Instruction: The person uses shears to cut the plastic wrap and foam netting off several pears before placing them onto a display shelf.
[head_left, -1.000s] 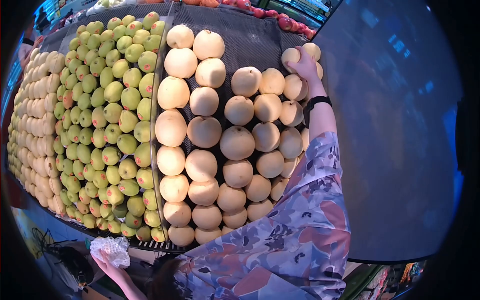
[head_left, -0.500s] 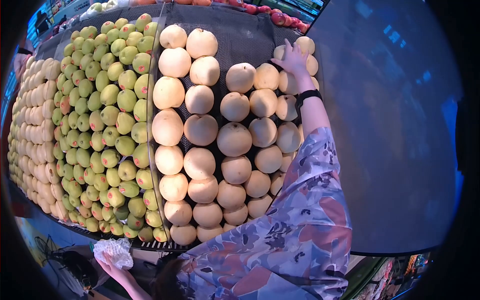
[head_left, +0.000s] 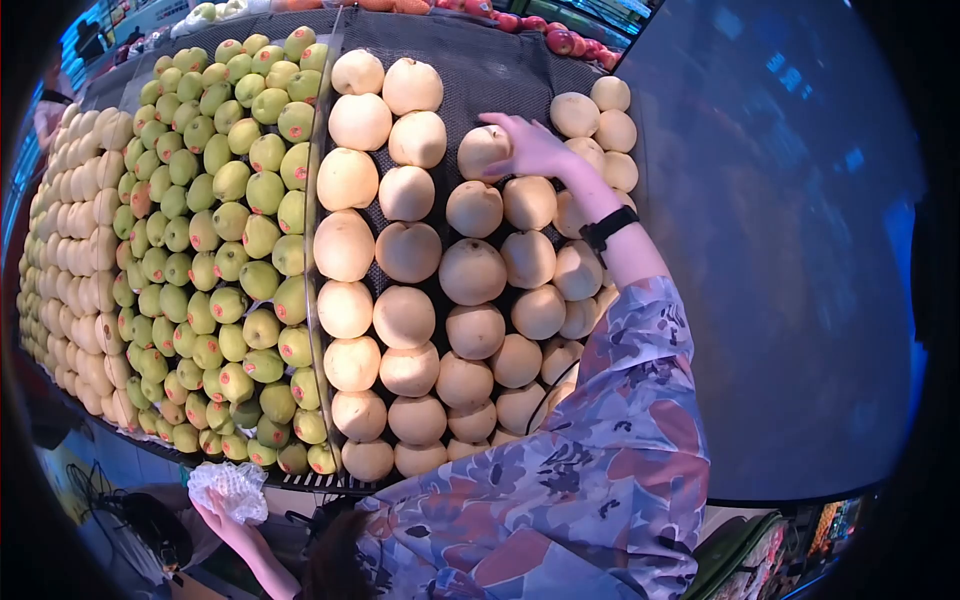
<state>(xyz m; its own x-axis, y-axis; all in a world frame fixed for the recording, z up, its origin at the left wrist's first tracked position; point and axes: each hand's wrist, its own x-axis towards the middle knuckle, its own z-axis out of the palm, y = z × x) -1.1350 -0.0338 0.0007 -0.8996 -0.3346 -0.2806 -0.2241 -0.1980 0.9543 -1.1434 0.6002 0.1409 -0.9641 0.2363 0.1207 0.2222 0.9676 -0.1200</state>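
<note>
My right hand (head_left: 535, 148) is closed around the right side of a pale yellow round pear (head_left: 482, 150) near the top of its column, fingers above and below it. The palm hides what lies beneath. More pale pears (head_left: 472, 272) stand in columns below and beside it. Low at the left, my left hand (head_left: 217, 515) is closed on a crumpled bundle of white foam netting (head_left: 230, 490), held off the front edge of the display.
A clear divider (head_left: 312, 250) separates the pale pears from green, stickered fruit (head_left: 205, 230). More pale fruit (head_left: 75, 240) lies farther left. A dark flat panel (head_left: 780, 280) borders the right side. Red apples (head_left: 565, 42) line the back. Another person's arm (head_left: 48, 115) shows at far left.
My right hand has moved left and slightly nearer, from the far right pears to the pear at the middle column's top. My left hand still holds the netting. The view has shifted slightly.
</note>
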